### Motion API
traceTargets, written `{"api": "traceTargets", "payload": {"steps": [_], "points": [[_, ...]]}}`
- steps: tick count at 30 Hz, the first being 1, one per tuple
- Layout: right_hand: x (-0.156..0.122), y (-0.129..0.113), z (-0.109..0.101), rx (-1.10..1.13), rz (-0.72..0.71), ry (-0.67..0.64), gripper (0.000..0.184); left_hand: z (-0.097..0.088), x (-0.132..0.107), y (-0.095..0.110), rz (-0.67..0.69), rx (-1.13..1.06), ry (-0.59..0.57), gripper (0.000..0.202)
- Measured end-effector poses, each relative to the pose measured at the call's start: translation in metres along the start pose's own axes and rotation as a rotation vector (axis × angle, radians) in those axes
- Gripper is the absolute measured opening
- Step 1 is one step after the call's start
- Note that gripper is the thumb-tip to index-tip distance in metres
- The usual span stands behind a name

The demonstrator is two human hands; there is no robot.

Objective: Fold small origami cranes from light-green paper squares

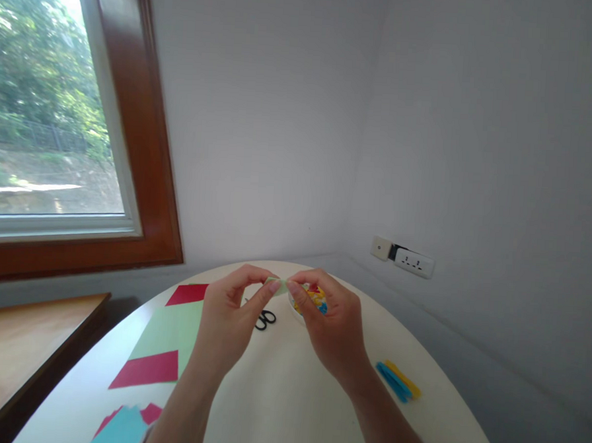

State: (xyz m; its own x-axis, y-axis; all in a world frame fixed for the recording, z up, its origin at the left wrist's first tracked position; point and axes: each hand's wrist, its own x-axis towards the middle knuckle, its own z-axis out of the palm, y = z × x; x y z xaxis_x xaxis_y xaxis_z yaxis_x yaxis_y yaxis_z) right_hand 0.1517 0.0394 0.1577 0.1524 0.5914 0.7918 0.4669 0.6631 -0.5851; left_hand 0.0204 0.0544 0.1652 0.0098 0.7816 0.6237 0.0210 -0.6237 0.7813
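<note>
Above a round white table (277,392), my left hand (229,317) and my right hand (333,326) both pinch a small pale green piece of paper (277,285) between thumb and fingertips. The paper is held in the air between the hands. Just behind my right hand sits a small white bowl (294,307) with several red, yellow and blue paper bits in it. Black scissors (265,319) lie on the table under my left fingers.
Light green paper (171,331), red sheets (149,370) and a light blue sheet (119,430) lie at the left of the table. Blue and yellow paper strips (397,380) lie at the right. A window (49,103), a wooden sill and a wall socket (413,261) stand behind.
</note>
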Motion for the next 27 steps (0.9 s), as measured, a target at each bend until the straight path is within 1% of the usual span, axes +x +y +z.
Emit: {"api": "traceTargets", "payload": {"steps": [6, 11, 17, 23, 25, 27], "points": [[-0.0005, -0.0007, 0.0004, 0.005, -0.038, -0.034, 0.012, -0.0013, -0.0014, 0.0005, 0.015, 0.048, -0.037, 0.010], [-0.0008, -0.0010, 0.0001, 0.019, -0.025, -0.016, 0.012, -0.0016, -0.0028, -0.0006, 0.008, 0.024, -0.059, 0.013], [0.0004, -0.0022, 0.0001, 0.040, 0.056, -0.016, 0.011, -0.0015, -0.0029, 0.0009, -0.020, -0.056, -0.042, 0.014], [0.0014, -0.0011, 0.0007, 0.088, 0.128, 0.010, 0.014, 0.0002, -0.0016, 0.0001, 0.001, -0.041, 0.021, 0.013], [0.0015, 0.0001, 0.0009, 0.094, 0.146, 0.014, 0.014, 0.0009, -0.0009, -0.0011, -0.010, -0.047, 0.021, 0.013], [0.0016, 0.0017, 0.0009, 0.098, 0.166, 0.028, 0.014, 0.0011, -0.0004, -0.0018, -0.038, -0.056, -0.013, 0.014]]}}
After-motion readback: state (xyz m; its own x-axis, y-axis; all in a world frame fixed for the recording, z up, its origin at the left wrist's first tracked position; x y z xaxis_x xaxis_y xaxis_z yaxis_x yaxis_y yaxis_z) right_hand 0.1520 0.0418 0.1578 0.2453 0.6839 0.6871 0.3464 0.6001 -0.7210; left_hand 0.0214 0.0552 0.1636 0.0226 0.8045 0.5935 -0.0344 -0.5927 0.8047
